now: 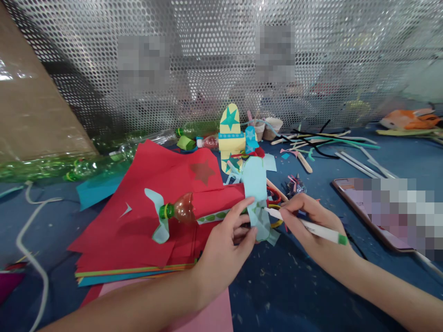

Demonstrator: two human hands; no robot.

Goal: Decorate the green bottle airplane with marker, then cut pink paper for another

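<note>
A toy plane made from a plastic bottle (183, 207) wrapped in red paper lies on its side, with a green cap and a light blue paper propeller (157, 216) at its left end. Near its right end is a light blue paper wing (255, 177), part of which shows faint green marks. My left hand (231, 235) grips the toy plane at this wing, fingers curled around its lower part. In my right hand (311, 221) is a white marker (318, 230) with a green end, its tip at the wing's lower half.
Red paper sheets (138, 193) lie stacked beneath the plane. Behind stands a yellow paper plane (231, 138) with teal stars. A phone (377, 212) lies at right, pipe cleaners (318, 138) and paper cups (272, 128) farther back, green bottles (38, 168) at left, before a perforated metal panel (214, 60).
</note>
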